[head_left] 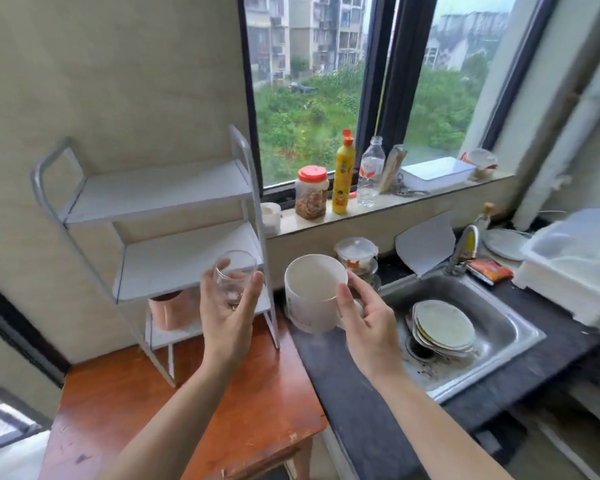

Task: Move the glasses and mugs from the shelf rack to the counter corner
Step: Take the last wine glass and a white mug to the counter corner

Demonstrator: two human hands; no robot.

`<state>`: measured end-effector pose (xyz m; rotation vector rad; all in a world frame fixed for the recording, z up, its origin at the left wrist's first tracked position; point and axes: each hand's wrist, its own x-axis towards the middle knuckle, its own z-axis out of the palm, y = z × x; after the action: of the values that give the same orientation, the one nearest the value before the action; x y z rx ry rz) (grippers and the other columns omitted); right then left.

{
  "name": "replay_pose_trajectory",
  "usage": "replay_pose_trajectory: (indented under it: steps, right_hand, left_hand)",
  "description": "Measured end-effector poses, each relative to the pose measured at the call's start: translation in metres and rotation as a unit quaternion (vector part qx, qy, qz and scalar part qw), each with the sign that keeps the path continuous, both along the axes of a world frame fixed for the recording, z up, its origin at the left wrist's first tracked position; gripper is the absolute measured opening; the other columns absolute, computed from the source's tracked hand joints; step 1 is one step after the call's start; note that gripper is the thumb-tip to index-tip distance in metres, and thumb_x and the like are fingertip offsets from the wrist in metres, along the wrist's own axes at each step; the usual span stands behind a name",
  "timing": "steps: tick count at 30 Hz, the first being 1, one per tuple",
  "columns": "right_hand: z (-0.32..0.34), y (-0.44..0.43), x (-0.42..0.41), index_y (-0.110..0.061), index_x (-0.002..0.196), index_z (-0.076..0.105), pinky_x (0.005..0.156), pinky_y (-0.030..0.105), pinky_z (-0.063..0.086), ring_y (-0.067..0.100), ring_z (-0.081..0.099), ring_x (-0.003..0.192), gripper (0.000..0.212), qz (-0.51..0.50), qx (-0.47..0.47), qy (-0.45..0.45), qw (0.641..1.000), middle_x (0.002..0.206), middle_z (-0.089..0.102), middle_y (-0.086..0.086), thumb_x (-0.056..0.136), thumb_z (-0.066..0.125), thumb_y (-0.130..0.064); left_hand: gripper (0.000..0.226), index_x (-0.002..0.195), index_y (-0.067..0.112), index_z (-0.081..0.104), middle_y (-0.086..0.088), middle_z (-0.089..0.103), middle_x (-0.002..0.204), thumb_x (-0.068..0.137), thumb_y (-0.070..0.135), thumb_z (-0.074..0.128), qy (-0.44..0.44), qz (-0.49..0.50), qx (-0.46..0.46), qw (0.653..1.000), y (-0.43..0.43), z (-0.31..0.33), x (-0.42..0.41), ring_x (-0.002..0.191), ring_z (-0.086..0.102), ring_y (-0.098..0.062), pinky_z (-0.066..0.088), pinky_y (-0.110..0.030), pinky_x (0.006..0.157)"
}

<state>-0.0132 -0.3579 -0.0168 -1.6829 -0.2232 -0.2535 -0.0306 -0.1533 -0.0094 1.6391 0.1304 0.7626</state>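
**Both hands loaded, one cup left on the rack**

Left hand (230,303) wrapped around a clear glass (234,277), thumb on the near right side, fingers curled round the far left, palm cupping from below. Right hand (364,315) closed on a white mug (313,292), thumb across the near wall, fingers hidden behind on the handle side. Both vessels carried upright, mouths open toward the camera, held in the air between the white shelf rack (160,216) and the dark counter (347,386). Glass just in front of the rack's middle tier; mug out past the rack, above the counter's back corner beside the sink (496,306).

Top two tiers bare. On the lowest tier, a pinkish cup (168,310) waiting, partly screened by the frame. Judged roughly mid-task: two pieces lifted but not set down, at least one more to fetch. Corner space tight, with a lidded container (356,252) already near the wall.
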Motion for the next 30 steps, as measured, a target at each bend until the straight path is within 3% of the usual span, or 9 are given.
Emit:
replay_pose_trajectory:
  steps: [3,6,9,12,17,21,26,28,30]
  right_hand:
    - [0.002,-0.093,-0.035,-0.029,0.136,0.057,0.088,0.015,0.053,-0.002,0.064,0.113,0.05,-0.058,0.015,-0.002,0.998,0.12,0.072,-0.013,0.095,0.054,-0.058]
    - [0.004,-0.195,-0.075,-0.023,0.139,0.059,0.083,0.008,0.049,-0.008,0.064,0.11,0.05,-0.124,0.023,-0.01,0.992,0.117,0.071,-0.023,0.098,0.055,-0.052]
    - [0.005,-0.296,-0.123,-0.029,0.14,0.057,0.08,0.019,0.054,-0.002,0.068,0.099,0.054,-0.193,0.022,-0.013,0.981,0.117,0.072,-0.018,0.096,0.054,-0.06]
    - [0.007,-0.39,-0.173,-0.036,0.137,0.057,0.071,0.023,0.056,-0.005,0.064,0.075,0.049,-0.266,0.035,-0.024,0.963,0.105,0.075,-0.013,0.095,0.053,-0.061]
    - [0.002,-0.51,-0.233,-0.029,0.142,0.054,0.059,0.008,0.043,-0.004,0.057,0.07,0.055,-0.385,0.023,-0.026,0.922,0.113,0.074,-0.008,0.097,0.05,-0.059]
    - [-0.011,-0.587,-0.26,-0.036,0.136,0.056,0.057,0.01,0.042,-0.004,0.056,0.061,0.054,-0.465,0.039,-0.021,0.884,0.092,0.072,-0.01,0.09,0.05,-0.064]
    - [-0.028,-0.683,-0.268,-0.034,0.132,0.06,0.063,0.032,0.055,0.006,0.066,0.073,0.06,-0.534,0.069,-0.004,0.843,0.099,0.075,-0.011,0.085,0.052,-0.07]
    - [-0.032,-0.73,-0.263,-0.034,0.129,0.063,0.054,0.027,0.054,0.01,0.066,0.066,0.05,-0.557,0.079,0.002,0.827,0.092,0.075,-0.011,0.089,0.055,-0.064]
    - [-0.03,-0.775,-0.257,-0.036,0.124,0.065,0.053,0.018,0.052,0.005,0.07,0.074,0.034,-0.57,0.092,0.008,0.816,0.095,0.075,-0.016,0.095,0.06,-0.052]
  left_hand:
    - [0.06,0.127,0.031,0.051,-0.001,0.064,0.101,0.078,0.059,0.072,0.002,-0.081,-0.019,0.997,-0.093,0.004,-0.012,0.086,0.062,-0.019,0.051,-0.046,0.079]
    - [0.054,0.124,0.03,0.052,0.011,0.067,0.101,0.08,0.057,0.071,-0.022,-0.137,-0.004,0.99,-0.195,0.008,-0.033,0.092,0.067,-0.01,0.053,-0.028,0.08]
    - [0.062,0.127,0.022,0.054,0.007,0.068,0.105,0.08,0.059,0.069,-0.023,-0.212,-0.003,0.977,-0.3,0.009,-0.056,0.095,0.067,-0.008,0.052,-0.023,0.083]
    - [0.059,0.123,0.033,0.054,-0.001,0.069,0.102,0.075,0.061,0.071,-0.015,-0.294,-0.008,0.956,-0.403,0.012,-0.079,0.087,0.067,-0.007,0.052,-0.022,0.075]
    - [0.051,0.12,0.037,0.056,0.003,0.069,0.097,0.077,0.056,0.074,-0.007,-0.416,-0.004,0.909,-0.54,0.018,-0.108,0.09,0.068,-0.014,0.055,-0.027,0.077]
    - [0.052,0.122,0.038,0.054,0.001,0.069,0.103,0.077,0.054,0.075,0.013,-0.478,-0.002,0.878,-0.634,0.01,-0.113,0.095,0.069,-0.016,0.054,-0.025,0.081]
    - [0.064,0.126,0.04,0.052,-0.002,0.066,0.107,0.073,0.064,0.079,0.054,-0.547,-0.007,0.835,-0.751,-0.014,-0.097,0.079,0.059,-0.027,0.047,-0.049,0.072]
    - [0.063,0.125,0.039,0.051,-0.002,0.066,0.107,0.074,0.063,0.078,0.054,-0.567,-0.001,0.822,-0.806,-0.023,-0.086,0.081,0.061,-0.026,0.049,-0.048,0.074]
    - [0.06,0.124,0.04,0.051,-0.002,0.066,0.107,0.075,0.062,0.076,0.041,-0.58,0.007,0.814,-0.861,-0.026,-0.074,0.086,0.065,-0.017,0.053,-0.038,0.075]
